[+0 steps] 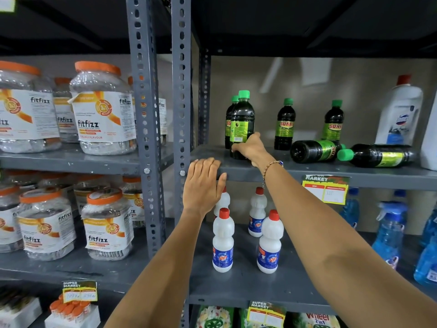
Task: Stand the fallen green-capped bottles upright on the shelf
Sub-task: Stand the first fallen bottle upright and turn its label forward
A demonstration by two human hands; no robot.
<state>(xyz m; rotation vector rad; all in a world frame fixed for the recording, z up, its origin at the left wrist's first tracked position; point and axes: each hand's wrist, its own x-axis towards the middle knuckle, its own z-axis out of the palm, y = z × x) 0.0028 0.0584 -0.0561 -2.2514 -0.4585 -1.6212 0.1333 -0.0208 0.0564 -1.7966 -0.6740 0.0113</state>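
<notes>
While the right hand (pixel 250 147) grasps an upright bottle (pixel 241 124), two fallen bottles (pixel 315 151) lie nearby.

Two grey slotted-steel shelving uprights (pixel 144 129) stand side by side; right of them a plain beige wall (pixel 307 110) backs the shelves, dim above.

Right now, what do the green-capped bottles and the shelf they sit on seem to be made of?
The held bottle looks like clear glossy plastic over dark liquid: highlights on its shoulder, moulded green screw cap. Glass can't be ruled out. The shelf looks like grey painted steel: matt, scuffed, with punched, bolted uprights. The right hand grips the bottle's base.
</notes>
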